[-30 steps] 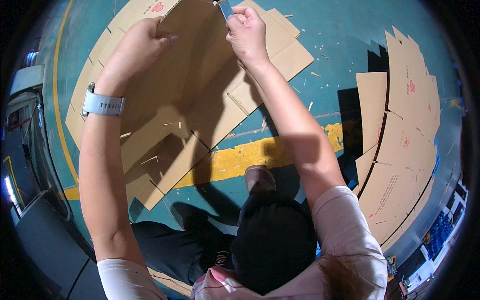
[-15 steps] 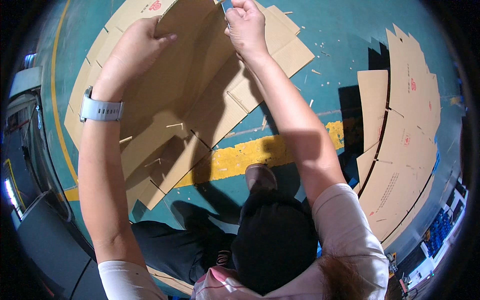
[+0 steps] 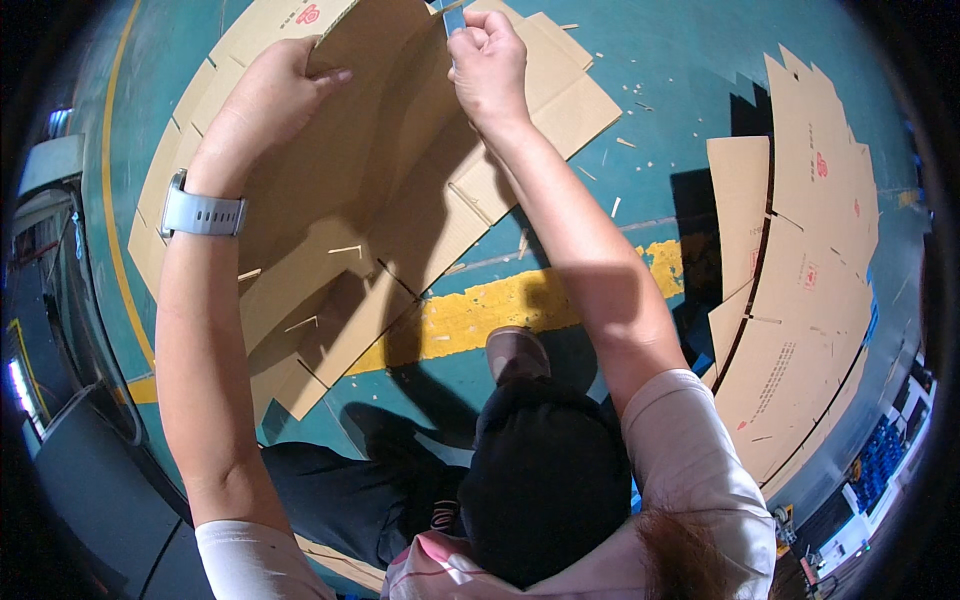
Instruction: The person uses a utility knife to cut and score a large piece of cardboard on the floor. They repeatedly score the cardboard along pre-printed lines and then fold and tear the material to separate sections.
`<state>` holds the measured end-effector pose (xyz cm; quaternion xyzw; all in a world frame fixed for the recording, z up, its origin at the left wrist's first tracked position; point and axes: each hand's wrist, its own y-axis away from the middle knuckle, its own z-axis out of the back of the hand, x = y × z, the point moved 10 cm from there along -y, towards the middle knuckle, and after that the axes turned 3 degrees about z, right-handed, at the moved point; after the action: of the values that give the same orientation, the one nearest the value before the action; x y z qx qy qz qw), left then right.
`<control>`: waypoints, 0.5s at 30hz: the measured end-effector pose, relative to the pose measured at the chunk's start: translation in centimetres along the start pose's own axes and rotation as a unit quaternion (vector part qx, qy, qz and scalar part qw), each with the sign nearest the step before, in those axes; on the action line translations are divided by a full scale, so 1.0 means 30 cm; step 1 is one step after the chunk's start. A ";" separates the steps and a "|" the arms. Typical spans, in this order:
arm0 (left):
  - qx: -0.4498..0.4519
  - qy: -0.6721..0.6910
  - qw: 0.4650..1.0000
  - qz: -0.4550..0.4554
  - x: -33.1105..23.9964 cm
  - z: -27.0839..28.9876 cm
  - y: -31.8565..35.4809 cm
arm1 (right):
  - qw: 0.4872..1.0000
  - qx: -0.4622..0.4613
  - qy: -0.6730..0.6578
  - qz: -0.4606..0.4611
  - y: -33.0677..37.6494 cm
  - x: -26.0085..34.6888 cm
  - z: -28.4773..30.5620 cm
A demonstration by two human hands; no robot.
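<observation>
The right hand (image 3: 492, 75) was closed in a fist around a flat blue tool (image 3: 454, 20), and its fingers left almost no gap. The upper end of this tool lay against the cardboard near the top of the view, but the exact contact was too small to tell. The left hand (image 3: 275, 95) was holding the raised edge of a brown cardboard sheet (image 3: 365, 130). Its thumb rested on the near face, while the other fingers were mostly hidden, so I cannot tell how tightly they pressed. A pale watch (image 3: 203, 212) was on the left wrist.

The green floor (image 3: 655, 60) carried a broad, worn yellow band (image 3: 480, 318), and I use this band as landmark. Small cardboard scraps (image 3: 625, 142) were scattered beyond the band. A shoe (image 3: 518, 355) stood at its near edge. To the right of the band lay a large stack of flat cardboard (image 3: 825, 250) with red printed marks. To the left of the band and nearer to the person was a dark grey cabinet-like body (image 3: 100, 500).

The sheet was mostly beyond the band, with its lower left corner reaching across it. It was tilted, partly in shadow, and at its upper left a lighter part with a red mark was visible.
</observation>
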<state>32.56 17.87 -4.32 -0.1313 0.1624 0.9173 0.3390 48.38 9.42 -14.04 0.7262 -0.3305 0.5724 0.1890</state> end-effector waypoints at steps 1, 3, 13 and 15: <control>-0.004 -0.006 1.000 -0.007 0.002 -0.001 -0.001 | 1.000 -0.003 0.002 -0.008 0.006 0.005 0.001; 0.000 -0.007 1.000 -0.009 0.005 -0.002 -0.006 | 1.000 0.000 -0.020 -0.016 0.011 0.013 0.000; 0.006 0.019 1.000 -0.011 -0.038 0.008 0.012 | 1.000 0.021 -0.016 -0.018 0.045 0.017 -0.001; 0.008 0.034 0.999 -0.015 -0.032 0.007 0.014 | 0.999 0.024 -0.019 -0.020 0.050 0.017 -0.002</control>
<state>32.96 17.09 -3.68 -0.1623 0.1795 0.9058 0.3477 47.34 8.26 -13.70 0.7477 -0.3055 0.5625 0.1769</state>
